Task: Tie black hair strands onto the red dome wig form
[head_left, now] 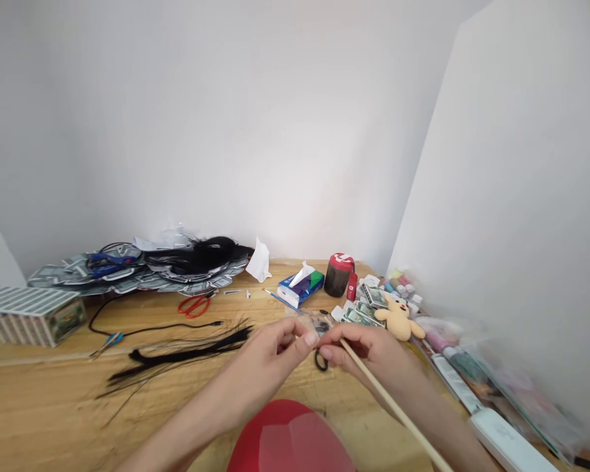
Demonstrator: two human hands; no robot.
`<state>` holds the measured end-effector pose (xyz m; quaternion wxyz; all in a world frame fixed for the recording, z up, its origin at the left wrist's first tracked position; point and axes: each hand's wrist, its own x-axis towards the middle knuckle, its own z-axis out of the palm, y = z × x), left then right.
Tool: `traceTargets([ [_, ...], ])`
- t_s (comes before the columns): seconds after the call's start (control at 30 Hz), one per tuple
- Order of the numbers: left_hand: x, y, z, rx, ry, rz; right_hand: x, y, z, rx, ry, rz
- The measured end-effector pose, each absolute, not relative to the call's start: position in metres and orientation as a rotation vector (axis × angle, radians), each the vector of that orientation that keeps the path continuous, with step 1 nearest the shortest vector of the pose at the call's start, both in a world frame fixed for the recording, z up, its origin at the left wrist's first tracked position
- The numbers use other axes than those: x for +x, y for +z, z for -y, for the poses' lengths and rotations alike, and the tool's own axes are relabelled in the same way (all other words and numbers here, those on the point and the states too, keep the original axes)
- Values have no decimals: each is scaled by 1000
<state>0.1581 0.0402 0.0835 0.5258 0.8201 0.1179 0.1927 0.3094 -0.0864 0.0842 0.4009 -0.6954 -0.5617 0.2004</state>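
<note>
My left hand (282, 351) is closed, thumb and forefinger pinched together at their tips; whatever sits between them is too small to name. Close against it, my right hand (368, 354) grips a long pale wooden stick (396, 406), which slants down to the lower right. The fingertips of both hands nearly meet. Just under them shows a black ring-shaped handle (321, 360), with the rest hidden. Below the hands stands a smooth red dome-shaped thing (290, 439) with a paler patch. A bundle of black hair strands (187, 356) lies left of my left hand.
Red-handled scissors (195, 306), a black cable (152, 328) and a striped box (29, 314) are at the left. Farther back are a tissue pack (299, 288) and a red-topped dark container (339, 275). A yellow plush toy (398, 318) and a white power strip (509, 442) lie right.
</note>
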Motion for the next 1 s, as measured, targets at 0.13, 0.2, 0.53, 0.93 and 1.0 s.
traceTargets([
  [0.13, 154, 79, -41, 2129, 453, -381, 330, 85, 91, -1805, 567, 1461],
  [0.2, 153, 79, -45, 2215, 404, -414, 335, 88, 94, -1869, 526, 1463],
  [0.53, 142, 95, -64, 1738, 627, -309, 353, 94, 91, -1953, 499, 1462],
  [0.93, 146, 97, -71, 1533, 806, -371, 384, 76, 85, -2081, 164, 1206],
  [1.0, 148, 95, -71, 1657, 791, -385, 378, 83, 90, -2080, 19, 1097],
])
